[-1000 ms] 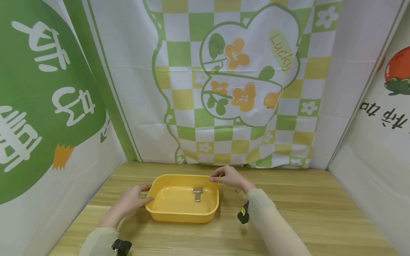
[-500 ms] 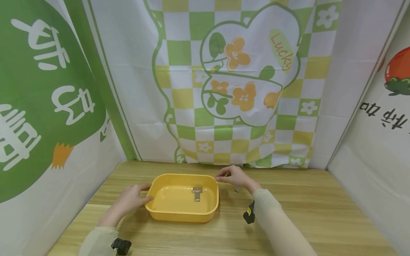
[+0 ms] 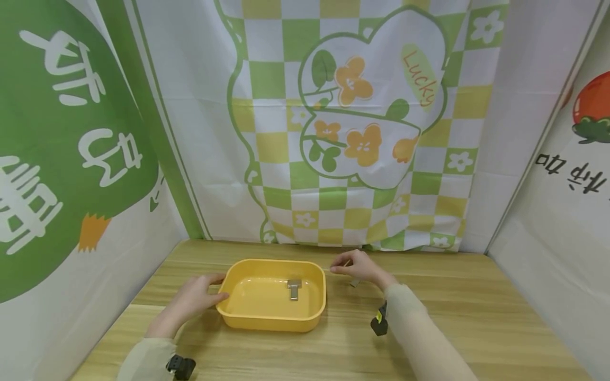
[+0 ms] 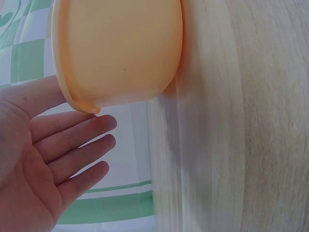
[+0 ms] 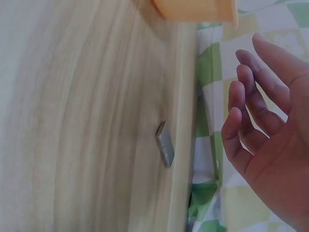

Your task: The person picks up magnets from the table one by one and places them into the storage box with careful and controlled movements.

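A yellow plastic tray (image 3: 257,302) sits on the table, with a small T-shaped silver metal piece (image 3: 294,289) in its right half. My left hand (image 3: 190,300) holds the tray's left end, its thumb over the rim; in the left wrist view the other fingers (image 4: 79,157) extend fairly straight by the outer wall. Just off the tray's right far corner, my right hand (image 3: 361,266) hovers with loosely bent fingers and nothing between them. Under it lies a small flat silver bar (image 5: 165,145), marked with fine cross lines; only part of it shows in the head view.
The wood-grain table (image 3: 429,317) meets a checked green, yellow and white cloth (image 3: 329,211) at the back. White printed cloth walls stand at left (image 3: 157,227) and right (image 3: 548,248). Black wrist cameras (image 3: 181,366) sit at both sleeves.
My right hand has left the tray's far right corner and shifted right, over the silver bar on the table. My left hand, the tray and the piece inside have stayed put.
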A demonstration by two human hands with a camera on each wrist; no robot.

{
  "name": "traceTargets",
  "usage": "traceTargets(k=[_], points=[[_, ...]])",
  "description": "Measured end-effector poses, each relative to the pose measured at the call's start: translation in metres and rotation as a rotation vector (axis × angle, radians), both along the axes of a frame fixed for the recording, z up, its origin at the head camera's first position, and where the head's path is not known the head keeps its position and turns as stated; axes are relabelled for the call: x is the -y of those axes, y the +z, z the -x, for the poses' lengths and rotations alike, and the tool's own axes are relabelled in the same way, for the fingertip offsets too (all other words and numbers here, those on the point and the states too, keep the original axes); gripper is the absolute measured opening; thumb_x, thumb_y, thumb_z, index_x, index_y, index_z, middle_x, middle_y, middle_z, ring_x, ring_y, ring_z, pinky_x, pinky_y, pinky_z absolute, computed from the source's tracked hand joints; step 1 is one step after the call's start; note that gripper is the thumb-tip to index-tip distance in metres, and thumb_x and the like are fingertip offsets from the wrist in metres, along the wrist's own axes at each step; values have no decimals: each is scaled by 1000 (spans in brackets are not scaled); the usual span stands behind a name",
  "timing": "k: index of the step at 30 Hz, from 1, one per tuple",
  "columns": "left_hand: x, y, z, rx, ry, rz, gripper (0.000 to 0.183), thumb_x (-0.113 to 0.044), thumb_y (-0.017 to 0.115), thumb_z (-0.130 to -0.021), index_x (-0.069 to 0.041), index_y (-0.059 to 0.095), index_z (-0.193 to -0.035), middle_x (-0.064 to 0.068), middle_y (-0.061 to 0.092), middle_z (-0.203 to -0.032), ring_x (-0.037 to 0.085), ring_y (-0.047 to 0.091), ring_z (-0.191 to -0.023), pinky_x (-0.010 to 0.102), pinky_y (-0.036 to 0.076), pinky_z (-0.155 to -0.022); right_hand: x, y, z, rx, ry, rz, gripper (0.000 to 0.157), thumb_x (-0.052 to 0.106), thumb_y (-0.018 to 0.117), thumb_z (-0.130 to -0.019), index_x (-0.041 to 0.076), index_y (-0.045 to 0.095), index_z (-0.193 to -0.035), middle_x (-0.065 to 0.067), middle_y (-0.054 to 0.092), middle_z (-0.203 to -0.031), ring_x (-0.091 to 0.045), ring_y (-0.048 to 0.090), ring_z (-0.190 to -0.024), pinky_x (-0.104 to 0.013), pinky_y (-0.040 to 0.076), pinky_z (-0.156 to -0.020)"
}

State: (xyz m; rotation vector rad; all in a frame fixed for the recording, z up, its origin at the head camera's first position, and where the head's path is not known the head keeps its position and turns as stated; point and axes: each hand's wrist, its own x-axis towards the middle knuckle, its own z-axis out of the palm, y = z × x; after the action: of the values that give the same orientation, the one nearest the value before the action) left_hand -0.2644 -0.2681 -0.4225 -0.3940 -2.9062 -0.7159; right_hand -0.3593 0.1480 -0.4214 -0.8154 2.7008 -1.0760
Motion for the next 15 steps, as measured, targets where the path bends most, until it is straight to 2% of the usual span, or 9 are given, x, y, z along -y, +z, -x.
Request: traceTargets(k=[8, 11, 15], points=[[-1, 1, 0, 1, -3, -9, 50, -26, 72, -84, 1, 60, -124, 19, 64, -120, 39, 59, -111, 55, 48, -92, -15, -9, -1, 29, 11, 28, 26, 27, 65, -90, 6, 70, -106, -4, 71, -100, -20, 62, -90, -34, 52, -80], [-1, 1, 0, 0, -2, -6, 50, -25, 72, -84, 1, 60, -124, 20, 64, -120, 40, 59, -111, 55, 47, -92, -21, -14, 1, 25, 8, 36, 27, 24, 66, -90, 3, 69, -107, -5, 70, -100, -18, 61, -91, -33, 52, -81], [-1, 1, -1, -3, -2, -3, 50, -25, 72, -84, 2, 59, -124, 20, 64, -120, 40, 59, -111, 55, 47, -93, -28, -21, 4, 25, 2, 60, 29, 22, 69, -87, 1, 68, -107, -7, 68, -97, -16, 61, -87, -30, 53, -77]])
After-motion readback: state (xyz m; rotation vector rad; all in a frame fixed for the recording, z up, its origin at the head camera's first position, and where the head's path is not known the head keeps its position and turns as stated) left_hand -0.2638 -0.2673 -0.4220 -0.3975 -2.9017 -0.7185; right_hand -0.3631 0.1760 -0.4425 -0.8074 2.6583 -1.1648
